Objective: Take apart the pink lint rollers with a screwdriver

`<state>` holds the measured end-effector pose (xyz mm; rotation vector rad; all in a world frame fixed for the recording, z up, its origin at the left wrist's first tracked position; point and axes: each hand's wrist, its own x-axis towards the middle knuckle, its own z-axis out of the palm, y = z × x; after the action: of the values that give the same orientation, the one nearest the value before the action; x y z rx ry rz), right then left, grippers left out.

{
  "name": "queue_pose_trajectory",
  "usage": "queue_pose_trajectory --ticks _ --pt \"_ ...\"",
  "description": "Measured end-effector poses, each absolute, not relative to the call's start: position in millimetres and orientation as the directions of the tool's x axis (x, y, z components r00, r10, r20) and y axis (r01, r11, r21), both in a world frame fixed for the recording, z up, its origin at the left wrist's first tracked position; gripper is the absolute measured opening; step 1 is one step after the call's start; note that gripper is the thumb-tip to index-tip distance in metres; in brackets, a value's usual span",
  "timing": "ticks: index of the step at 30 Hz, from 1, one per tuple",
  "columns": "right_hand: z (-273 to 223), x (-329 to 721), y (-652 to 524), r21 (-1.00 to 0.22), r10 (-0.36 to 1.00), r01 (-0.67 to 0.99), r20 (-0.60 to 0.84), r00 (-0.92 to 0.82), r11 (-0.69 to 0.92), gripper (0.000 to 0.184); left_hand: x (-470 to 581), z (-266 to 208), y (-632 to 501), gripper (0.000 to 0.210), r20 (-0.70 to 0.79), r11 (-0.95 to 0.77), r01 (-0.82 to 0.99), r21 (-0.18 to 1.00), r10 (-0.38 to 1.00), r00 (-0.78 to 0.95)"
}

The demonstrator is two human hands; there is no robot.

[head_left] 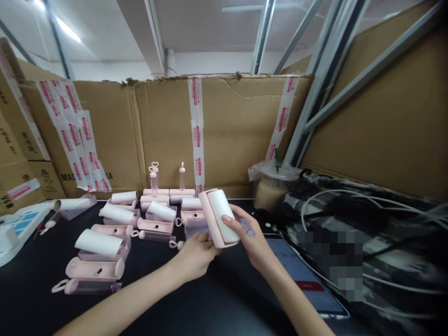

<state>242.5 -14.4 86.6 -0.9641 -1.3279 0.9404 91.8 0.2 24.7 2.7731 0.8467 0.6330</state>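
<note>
My right hand (252, 235) grips a lint roller (214, 219), its white paper roll in a pale pink shell, tilted above the table. Between the fingers shows a clear purplish handle (248, 227). Lower and to the left, my left hand (196, 257) has curled fingers close under the shell; whatever they may hold is hidden. Just beyond it lie a pink shell (192, 215), a clear purplish case (196, 229) and a pink loop end (177, 244). Farther left, more white rolls (98, 241), pink shells (95, 269) and clear handles (93, 286) lie in groups.
A cardboard wall (168, 130) closes off the back of the black table (157, 308). On the right are a phone or tablet (315, 275), a lidded drink cup (271, 189) and tangled white cables (350, 193). A white power strip (26, 226) sits far left.
</note>
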Motion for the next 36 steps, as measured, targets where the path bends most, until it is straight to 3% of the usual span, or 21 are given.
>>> queue_pose_trajectory --ticks 5,8,11,13,15,19,21,24,28,32,36 --pt "86 240 -18 -0.938 0.939 0.030 0.345 -0.017 0.345 0.043 93 18 14 0.050 0.405 -0.811 0.446 0.377 0.578 0.708" --pt "83 242 -16 -0.928 0.929 0.050 0.369 -0.037 0.370 0.044 74 22 5 0.060 0.429 -0.748 0.387 0.540 0.640 0.638" --pt "78 242 -16 -0.880 0.888 0.134 0.440 -0.131 0.456 0.047 50 32 -8 0.078 0.401 -0.547 0.119 0.829 0.729 0.555" --pt "75 237 -19 -0.806 0.834 0.232 0.487 -0.260 0.544 0.048 38 41 -16 0.083 0.383 -0.346 -0.169 0.923 0.783 0.490" --pt "71 229 -24 -0.724 0.776 0.308 0.495 -0.391 0.617 0.050 30 47 -22 0.070 0.311 -0.165 -0.365 0.916 0.867 0.389" --pt "60 219 -29 -0.675 0.727 0.337 0.446 -0.522 0.657 0.058 25 46 -28 0.039 0.093 0.019 -0.535 0.845 0.979 0.183" --pt "56 221 -27 -0.720 0.752 0.302 0.452 -0.479 0.625 0.057 24 43 -28 0.032 0.018 0.073 -0.607 0.791 0.990 0.143" --pt "57 230 -25 -0.829 0.836 0.169 0.483 -0.260 0.532 0.048 22 40 -26 0.024 -0.062 0.155 -0.670 0.726 0.985 0.160" --pt "71 234 -27 -0.851 0.849 0.048 0.515 -0.119 0.523 0.024 17 42 -23 0.016 -0.093 0.133 -0.680 0.721 0.991 0.094" --pt "74 229 -28 -0.864 0.868 0.091 0.487 -0.097 0.495 0.030 15 45 -22 0.018 -0.115 0.053 -0.687 0.725 0.992 -0.045" --pt "65 221 -28 -0.899 0.889 0.082 0.406 -0.211 0.430 0.025 18 52 -25 0.020 -0.101 0.062 -0.712 0.699 0.995 -0.013"
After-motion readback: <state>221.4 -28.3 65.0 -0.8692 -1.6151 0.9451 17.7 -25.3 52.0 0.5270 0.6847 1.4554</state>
